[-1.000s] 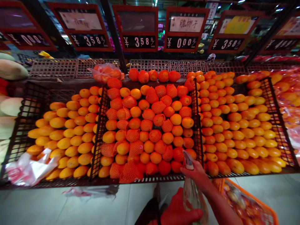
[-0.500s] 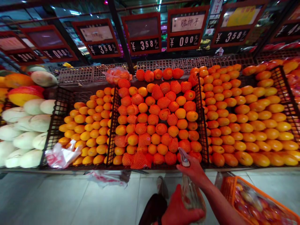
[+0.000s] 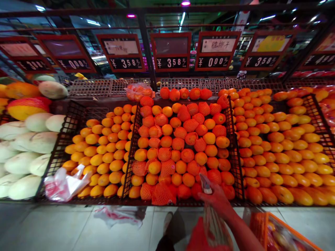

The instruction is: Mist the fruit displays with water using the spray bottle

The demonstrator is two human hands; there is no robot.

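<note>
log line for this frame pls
right hand: grips clear plastic bag top | left hand: at bag bottom | front: netted oranges in black crate

- The clear plastic bag [image 3: 215, 226] hung slack and upright at the bottom of the view, thin and see-through, with glints along its creases.
- Its twisted top end [image 3: 205, 183] stood above the right hand [image 3: 217, 199], which was closed around the bag's neck.
- The left hand [image 3: 200, 237] touched its lower part from the left.
</note>
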